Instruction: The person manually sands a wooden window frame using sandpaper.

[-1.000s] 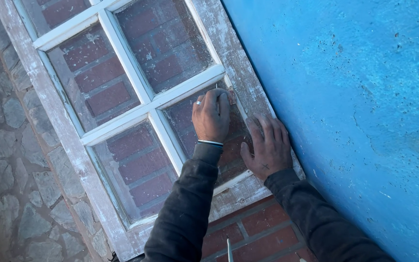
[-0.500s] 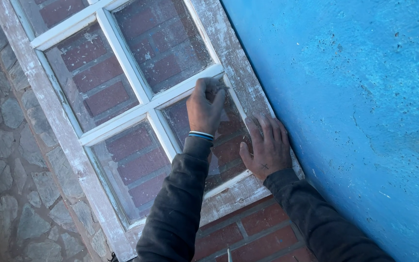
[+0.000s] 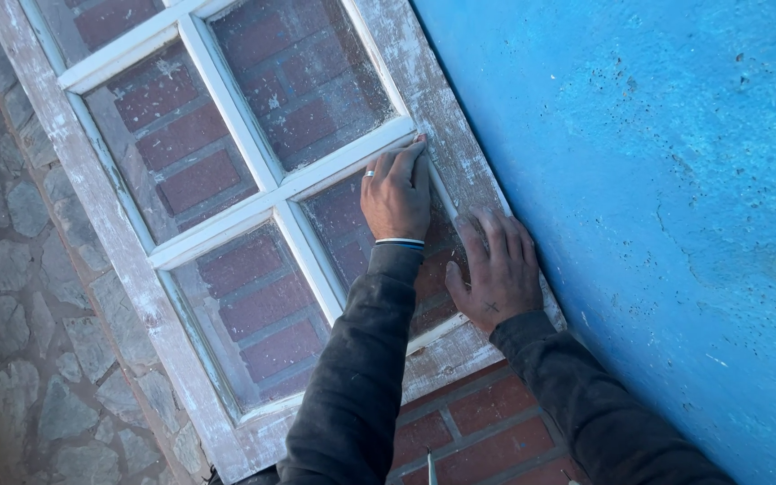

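Left hand (image 3: 396,195) flat on glass pane (image 3: 352,224), fingers together at upper right corner. Right hand (image 3: 494,269) spread on window frame (image 3: 446,135) beside blue wall (image 3: 657,180).

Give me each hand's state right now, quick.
Left hand: open, fingers together, pressed on the window pane near its top corner, holding nothing.
Right hand: open, flat on the same pane by the window frame, holding nothing.

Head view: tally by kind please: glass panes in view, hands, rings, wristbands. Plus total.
Glass panes in the window frame: 5, with upper left cut off, then
Hands: 2, left hand, right hand
Rings: 1
Wristbands: 1
Total: 9
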